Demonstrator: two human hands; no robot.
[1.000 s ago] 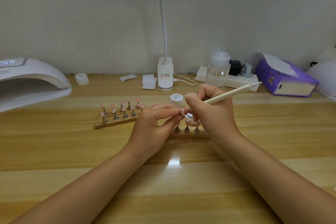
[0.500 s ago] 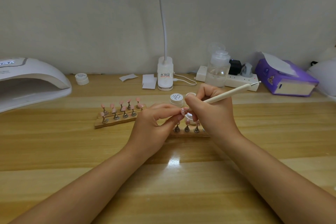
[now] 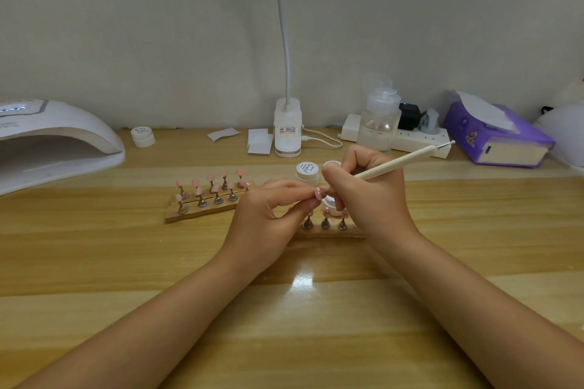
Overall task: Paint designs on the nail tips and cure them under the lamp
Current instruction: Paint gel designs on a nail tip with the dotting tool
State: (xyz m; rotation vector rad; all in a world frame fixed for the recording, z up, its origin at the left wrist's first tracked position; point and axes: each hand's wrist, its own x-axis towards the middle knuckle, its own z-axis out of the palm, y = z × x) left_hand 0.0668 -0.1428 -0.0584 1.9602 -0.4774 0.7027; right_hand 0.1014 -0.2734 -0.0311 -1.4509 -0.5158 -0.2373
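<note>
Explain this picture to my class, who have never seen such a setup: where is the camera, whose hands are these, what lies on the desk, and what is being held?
The camera sits on the person's head, looking down at both bare hands. The left hand pinches a pink nail tip. The right hand grips a white pen, its point at that tip. On the wooden desk stand holders with more nail tips, small white jars, a curing lamp far left, a clear bottle and a purple tissue box.
</note>
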